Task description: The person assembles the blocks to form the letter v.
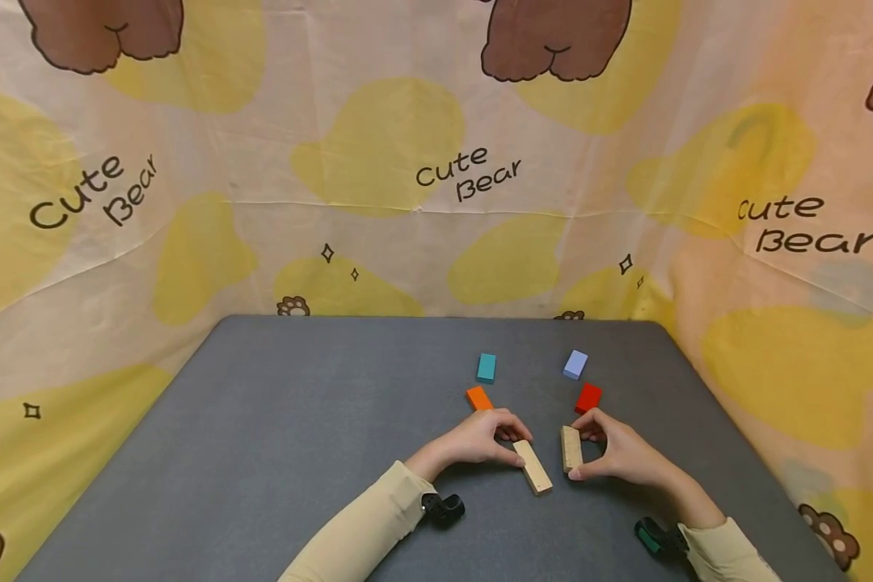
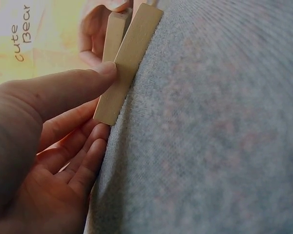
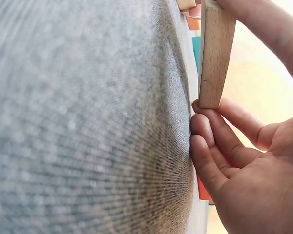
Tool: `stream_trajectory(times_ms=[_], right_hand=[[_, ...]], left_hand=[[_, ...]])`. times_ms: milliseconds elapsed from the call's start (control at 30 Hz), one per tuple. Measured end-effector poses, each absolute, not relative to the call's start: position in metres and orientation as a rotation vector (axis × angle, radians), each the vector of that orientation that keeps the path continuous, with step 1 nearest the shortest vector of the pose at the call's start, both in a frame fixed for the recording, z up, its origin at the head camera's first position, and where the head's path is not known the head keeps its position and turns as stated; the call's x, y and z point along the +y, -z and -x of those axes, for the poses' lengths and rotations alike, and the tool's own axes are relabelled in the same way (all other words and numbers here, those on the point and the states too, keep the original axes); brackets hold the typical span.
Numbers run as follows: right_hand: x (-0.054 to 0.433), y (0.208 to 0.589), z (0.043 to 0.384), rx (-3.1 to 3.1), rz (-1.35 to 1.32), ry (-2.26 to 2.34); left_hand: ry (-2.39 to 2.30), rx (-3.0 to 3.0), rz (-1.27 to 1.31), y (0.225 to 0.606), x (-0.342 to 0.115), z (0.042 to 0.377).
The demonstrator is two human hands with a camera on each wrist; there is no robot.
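Two plain wooden blocks are between the hands in the head view. My left hand (image 1: 486,437) holds one long wooden block (image 1: 533,467) between thumb and fingers; its thumb (image 2: 95,80) presses on the near face in the left wrist view. My right hand (image 1: 621,453) pinches the other wooden block (image 1: 571,449), thumb at the near end and fingers at the far end. That block (image 3: 217,56) stands slightly tilted in the right wrist view. A gap separates the two blocks in the head view.
Beyond the hands lie an orange block (image 1: 478,398), a teal block (image 1: 486,368), a periwinkle block (image 1: 575,364) and a red block (image 1: 588,398). All are on a grey table (image 1: 320,404). A printed curtain (image 1: 378,162) hangs behind and at both sides.
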State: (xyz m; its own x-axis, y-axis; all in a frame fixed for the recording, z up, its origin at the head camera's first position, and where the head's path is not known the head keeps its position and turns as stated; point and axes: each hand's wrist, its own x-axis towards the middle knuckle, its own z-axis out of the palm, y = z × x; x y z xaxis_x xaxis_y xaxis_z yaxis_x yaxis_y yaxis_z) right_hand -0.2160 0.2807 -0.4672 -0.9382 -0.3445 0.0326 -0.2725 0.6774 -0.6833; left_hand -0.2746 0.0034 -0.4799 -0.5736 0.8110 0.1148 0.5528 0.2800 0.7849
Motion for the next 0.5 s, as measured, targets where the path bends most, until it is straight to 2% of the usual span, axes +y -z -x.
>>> stream_trajectory(times_ms=[500], right_hand=[[0.2799,0.4642,0.2149,2.778,0.554,1.063]], left_hand=[[-1.181,2.265,-1.233,0.4797,0.0046,0.2747]])
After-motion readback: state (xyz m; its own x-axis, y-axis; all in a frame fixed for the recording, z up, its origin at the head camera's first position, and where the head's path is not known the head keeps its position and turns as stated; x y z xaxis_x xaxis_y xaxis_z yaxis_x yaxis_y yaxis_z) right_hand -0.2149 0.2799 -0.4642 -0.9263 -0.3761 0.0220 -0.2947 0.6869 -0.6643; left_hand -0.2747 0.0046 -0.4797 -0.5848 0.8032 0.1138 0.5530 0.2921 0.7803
